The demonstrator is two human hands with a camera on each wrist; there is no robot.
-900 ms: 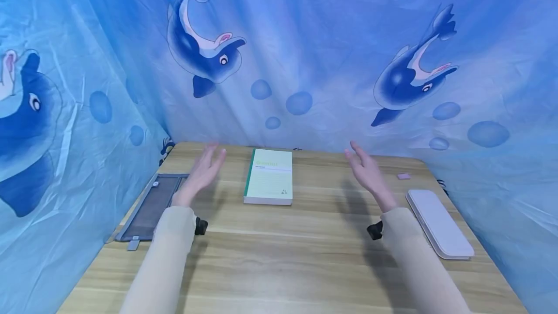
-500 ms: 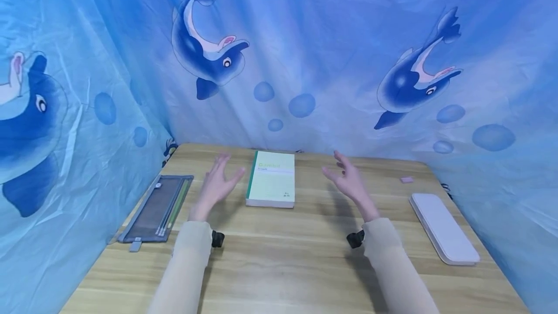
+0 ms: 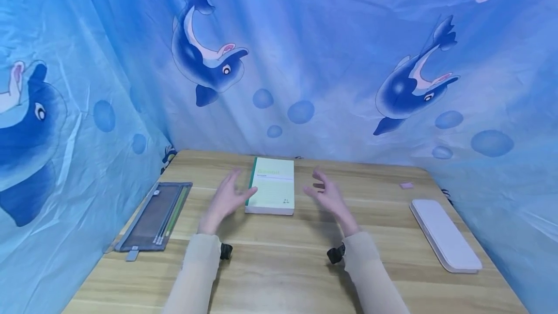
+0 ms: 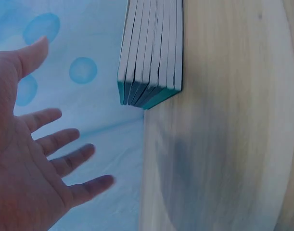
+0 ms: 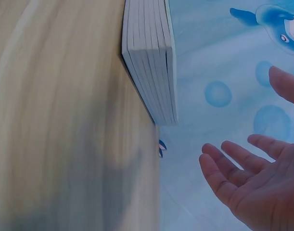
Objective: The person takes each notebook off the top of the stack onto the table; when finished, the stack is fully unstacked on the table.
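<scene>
A stack of several notebooks [image 3: 272,183] with a pale green cover and a green spine lies flat towards the back of the table. Its layered page edges show in both wrist views. To its left my left hand [image 3: 224,202] is spread, its thumb overlapping the spine corner in the head view; the left wrist view shows the palm [image 4: 26,168] apart from the stack. On the other side my right hand [image 3: 330,198] has its fingers loosely bent, with a gap to the stack. Neither hand holds anything.
A grey mesh zip pouch [image 3: 150,217] with pencils inside lies at the left table edge. On the right are a white case [image 3: 444,236] and a small purple eraser-like block [image 3: 407,185]. A blue dolphin-print curtain [image 3: 331,62] hangs behind the wooden table [image 3: 279,265].
Both hands have moved inward towards the notebooks, the left one to the right and the right one to the left. The pouch, partly covered before, now shows fully.
</scene>
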